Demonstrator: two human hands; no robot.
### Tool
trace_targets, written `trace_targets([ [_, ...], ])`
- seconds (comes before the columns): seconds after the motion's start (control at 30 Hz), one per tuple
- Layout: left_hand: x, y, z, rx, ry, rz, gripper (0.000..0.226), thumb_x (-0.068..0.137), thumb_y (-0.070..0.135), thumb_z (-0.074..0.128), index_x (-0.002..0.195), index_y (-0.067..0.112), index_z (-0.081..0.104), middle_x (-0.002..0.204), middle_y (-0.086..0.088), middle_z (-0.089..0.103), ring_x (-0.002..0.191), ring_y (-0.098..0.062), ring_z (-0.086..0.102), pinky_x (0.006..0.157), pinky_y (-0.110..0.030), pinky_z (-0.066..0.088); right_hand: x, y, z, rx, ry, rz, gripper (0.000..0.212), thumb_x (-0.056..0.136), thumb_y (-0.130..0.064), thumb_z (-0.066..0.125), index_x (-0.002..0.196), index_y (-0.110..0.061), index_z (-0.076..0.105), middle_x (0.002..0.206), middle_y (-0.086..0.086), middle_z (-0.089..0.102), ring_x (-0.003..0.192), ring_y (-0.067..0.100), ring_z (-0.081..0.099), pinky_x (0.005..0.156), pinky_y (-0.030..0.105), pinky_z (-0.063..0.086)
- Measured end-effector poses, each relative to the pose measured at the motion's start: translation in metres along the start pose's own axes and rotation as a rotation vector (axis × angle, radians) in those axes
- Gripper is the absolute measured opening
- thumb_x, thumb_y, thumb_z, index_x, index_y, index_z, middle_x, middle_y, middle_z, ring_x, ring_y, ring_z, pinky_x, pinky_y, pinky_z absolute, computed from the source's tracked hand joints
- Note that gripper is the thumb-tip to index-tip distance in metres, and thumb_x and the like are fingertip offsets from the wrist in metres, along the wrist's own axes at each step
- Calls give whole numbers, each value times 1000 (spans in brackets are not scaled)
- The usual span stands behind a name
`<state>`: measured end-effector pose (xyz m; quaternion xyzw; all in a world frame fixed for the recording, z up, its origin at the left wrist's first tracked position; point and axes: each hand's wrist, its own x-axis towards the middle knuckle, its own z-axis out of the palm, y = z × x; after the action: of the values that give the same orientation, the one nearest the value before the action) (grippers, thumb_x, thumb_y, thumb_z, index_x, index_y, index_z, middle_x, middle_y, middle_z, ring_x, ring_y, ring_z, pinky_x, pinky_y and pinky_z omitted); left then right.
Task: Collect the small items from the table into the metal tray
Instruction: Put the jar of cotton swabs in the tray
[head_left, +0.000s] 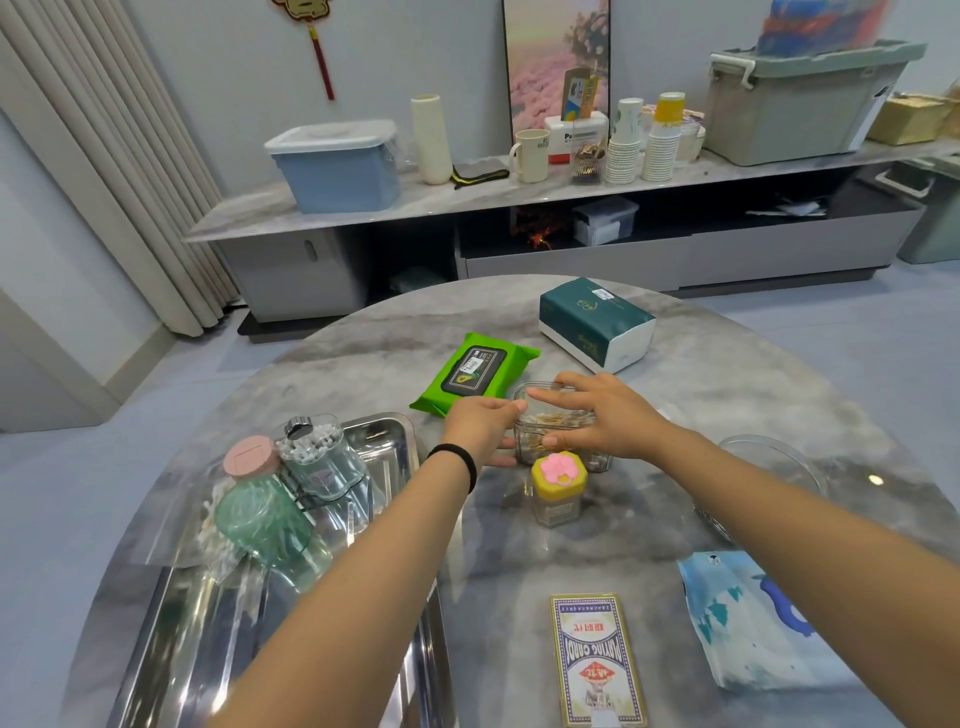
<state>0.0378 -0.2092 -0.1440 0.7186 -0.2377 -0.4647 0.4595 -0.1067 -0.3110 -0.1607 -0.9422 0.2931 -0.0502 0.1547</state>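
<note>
A clear plastic box (558, 421) holding small wooden sticks stands mid-table. My left hand (480, 428) grips its left side and my right hand (605, 415) covers its top and right side. Just in front of it stands a small jar with a yellow lid and pink flower (558, 486). The metal tray (395, 441) lies at the left. Inside it are a green glass jar with a pink lid (260, 512), a clear cotton-swab container (322, 457) and a bag of cotton swabs (215, 545). A playing-card box (597, 660) lies near the front edge.
A green wet-wipe pack (475, 371) and a dark green tissue pack (595, 322) lie behind the box. A clear glass bowl (774, 457) and a blue-white pouch (753, 618) sit at the right. A long shelf with bins and cups runs along the far wall.
</note>
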Motion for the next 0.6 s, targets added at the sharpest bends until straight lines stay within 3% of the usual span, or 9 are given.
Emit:
trace_targets([
  [0.1,4,1,2,15,42,20,37,89,23,63,121,3,60,116,-15,62,77,-20,57,74,-41,56,3,0,0,-15,6,14,62,80,-60,56,138,-51,34,141,-8,42,106,16,39,97,31,36],
  [0.33,8,-8,6,73,119,104,24,90,29,60,104,11,66,94,-5,61,85,-24,61,77,-45,59,2,-1,2,-75,8,20,68,79,-60,57,140,-52,27,143,-4,39,122,22,38,102,32,34],
  [0.5,1,-15,8,105,117,143,31,93,38,50,68,22,58,87,-5,60,87,-26,59,76,-33,46,8,-6,-9,-41,-43,41,77,73,-53,70,139,-51,31,123,5,50,117,24,45,97,36,42],
  [0.6,-11,-8,4,-46,84,136,22,94,41,49,88,24,63,90,0,60,93,-24,58,81,-33,45,8,-17,-23,-49,57,50,71,75,-50,69,138,-49,37,125,3,52,117,24,45,96,38,42],
])
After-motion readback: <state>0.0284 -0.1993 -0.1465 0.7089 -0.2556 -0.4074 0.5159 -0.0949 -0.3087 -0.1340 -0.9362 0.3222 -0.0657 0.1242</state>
